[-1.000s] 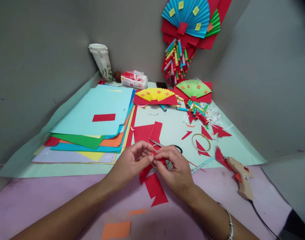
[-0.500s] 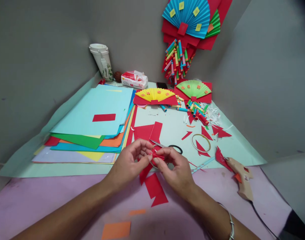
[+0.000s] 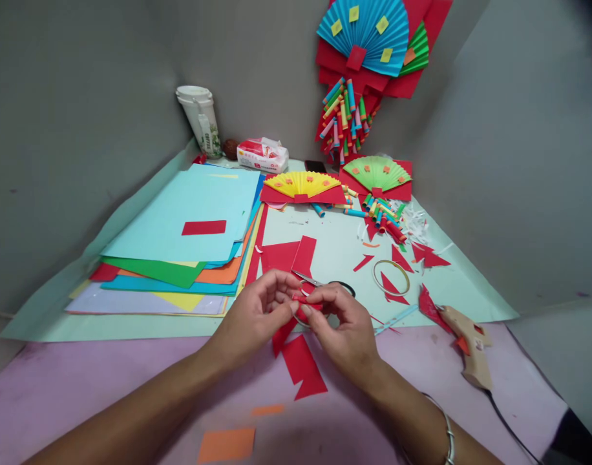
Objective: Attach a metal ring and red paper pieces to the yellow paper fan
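Note:
Both of my hands meet over the table's middle, pinching a small folded red paper piece point(image 3: 306, 301). My left hand point(image 3: 257, 313) grips its left end with thumb and fingers. My right hand point(image 3: 347, 329) pinches its right end; a silver bangle sits on that wrist. Under the hands lie red paper offcuts point(image 3: 303, 371) on the pink sheet. Scissors point(image 3: 325, 283) with black handles rest just beyond my fingers, partly hidden by them.
A stack of coloured paper sheets point(image 3: 179, 239) lies at left. A glue gun point(image 3: 468, 345) rests at right, a tape ring point(image 3: 391, 276) beyond it. Yellow point(image 3: 300, 184) and green point(image 3: 376, 173) paper fans, rolled tubes, a cup point(image 3: 199, 119) and tissue pack point(image 3: 263, 155) stand at back.
My fingers have worked the red piece, shifting it slightly up between both hands. The arms stay in place; the view moved a little.

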Motion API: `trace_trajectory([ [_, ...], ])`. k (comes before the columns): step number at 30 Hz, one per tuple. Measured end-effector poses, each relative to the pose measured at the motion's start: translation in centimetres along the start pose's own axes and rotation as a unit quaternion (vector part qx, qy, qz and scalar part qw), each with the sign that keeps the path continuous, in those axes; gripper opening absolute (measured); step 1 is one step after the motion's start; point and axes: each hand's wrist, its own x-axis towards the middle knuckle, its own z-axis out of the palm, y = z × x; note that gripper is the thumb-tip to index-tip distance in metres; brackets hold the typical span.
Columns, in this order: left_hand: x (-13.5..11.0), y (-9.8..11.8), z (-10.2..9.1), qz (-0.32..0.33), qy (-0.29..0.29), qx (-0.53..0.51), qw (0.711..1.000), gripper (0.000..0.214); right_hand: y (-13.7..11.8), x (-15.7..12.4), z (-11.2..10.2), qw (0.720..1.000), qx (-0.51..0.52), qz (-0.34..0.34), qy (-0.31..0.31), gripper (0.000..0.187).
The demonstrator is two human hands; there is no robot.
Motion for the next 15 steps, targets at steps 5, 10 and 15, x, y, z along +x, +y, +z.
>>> trace_trajectory([
  [5, -0.06, 0.44, 0.02, -0.006, 0.035, -0.018, 0.999, 0.016, -0.45, 0.11, -0.04, 0.990, 0.096, 0.104, 0.003, 0.005],
  [10, 0.08, 0.03, 0.20, -0.012, 0.030, -0.053, 0.998, 0.022, -0.40, 0.65, -0.18, 0.912, 0.314, 0.263, 0.009, 0.019],
  [15, 0.32, -0.35, 0.76, -0.043, 0.049, -0.071, 0.995, 0.023, -0.37, 0.95, 0.19, 0.856, 0.416, 0.307, -0.007, 0.023],
])
